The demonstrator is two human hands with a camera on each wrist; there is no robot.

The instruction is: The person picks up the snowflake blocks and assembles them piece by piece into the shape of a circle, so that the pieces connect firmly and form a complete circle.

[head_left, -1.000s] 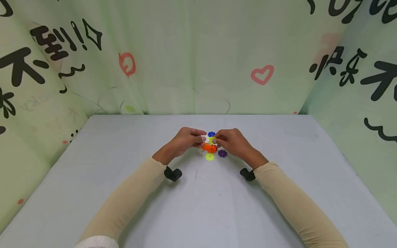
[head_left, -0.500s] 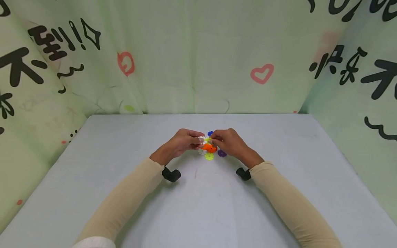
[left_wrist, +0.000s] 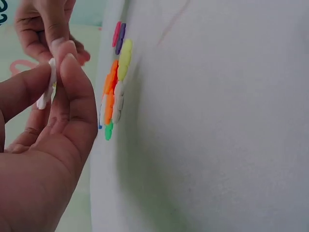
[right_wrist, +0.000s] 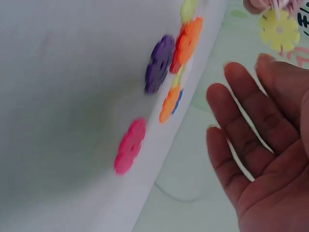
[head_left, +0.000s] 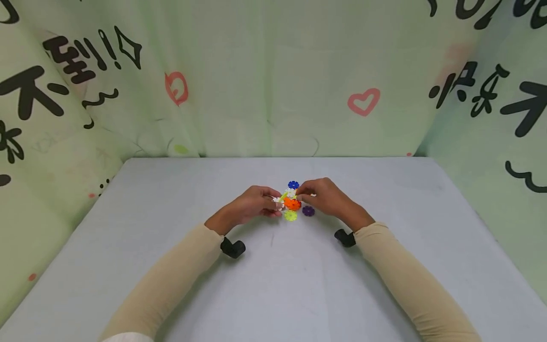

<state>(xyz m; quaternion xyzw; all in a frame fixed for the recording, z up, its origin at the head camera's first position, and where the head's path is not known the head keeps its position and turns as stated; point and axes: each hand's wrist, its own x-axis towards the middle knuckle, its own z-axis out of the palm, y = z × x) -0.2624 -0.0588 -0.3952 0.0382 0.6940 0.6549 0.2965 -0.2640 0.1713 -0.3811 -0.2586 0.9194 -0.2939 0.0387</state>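
Note:
Between thumb and fingers, my left hand pinches a white flower-shaped disc, held up off the table. Joined to it is a yellow flower-shaped disc, seen face-on in the right wrist view. My right hand is just to the right, and in the right wrist view its fingers are loosely extended, apart from the yellow disc and holding nothing. Beneath the hands lie orange discs, a yellow-green disc, a purple disc and a blue disc.
A pink disc lies past the purple one in the right wrist view. Green and greyish-white discs show in the left wrist view. A printed curtain stands behind the white table.
My left hand has lowered slightly toward me, with the yellow disc now tilted beside its fingers. The right hand first moved left to the yellow disc, then drew back right.

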